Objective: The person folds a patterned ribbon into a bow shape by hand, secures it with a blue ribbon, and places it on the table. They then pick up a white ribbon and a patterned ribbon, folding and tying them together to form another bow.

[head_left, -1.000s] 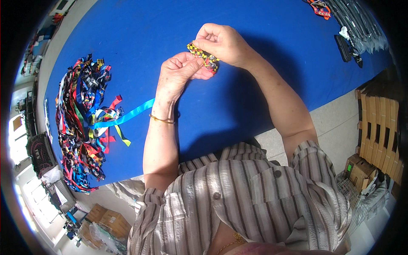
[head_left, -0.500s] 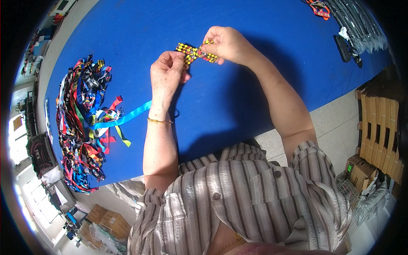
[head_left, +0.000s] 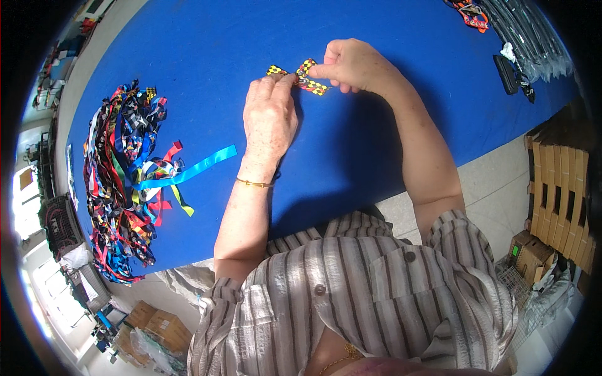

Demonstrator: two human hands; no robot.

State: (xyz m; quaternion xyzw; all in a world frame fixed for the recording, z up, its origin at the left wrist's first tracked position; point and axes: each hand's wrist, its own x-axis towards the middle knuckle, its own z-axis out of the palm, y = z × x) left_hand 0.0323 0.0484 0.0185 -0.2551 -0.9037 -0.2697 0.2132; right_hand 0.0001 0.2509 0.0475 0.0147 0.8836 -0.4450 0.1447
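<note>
Between my hands is a ribbon bow (head_left: 311, 87) with a yellow and black checked pattern and touches of red. My left hand (head_left: 271, 113) covers its left part, back of the hand up, with the fingertips closed at the middle of the bow. My right hand (head_left: 357, 64) pinches the right loop between thumb and fingers, just above the blue-covered table (head_left: 351, 156). Part of the left loop shows beyond my left fingers. How the ribbon sits under my left hand is hidden.
A big heap of mixed ribbons (head_left: 122, 182) lies at the table's left, one bright blue ribbon (head_left: 204, 165) stretching toward my left forearm. Far right hold dark plastic-wrapped items (head_left: 527, 37), an orange strap (head_left: 473, 15) and a black object (head_left: 505, 74). Cardboard boxes (head_left: 166, 329) stand on the floor.
Both hands have shifted right with the bow. My left hand has turned its back upward over the bow's left side, and more of the blue ribbon's end now shows.
</note>
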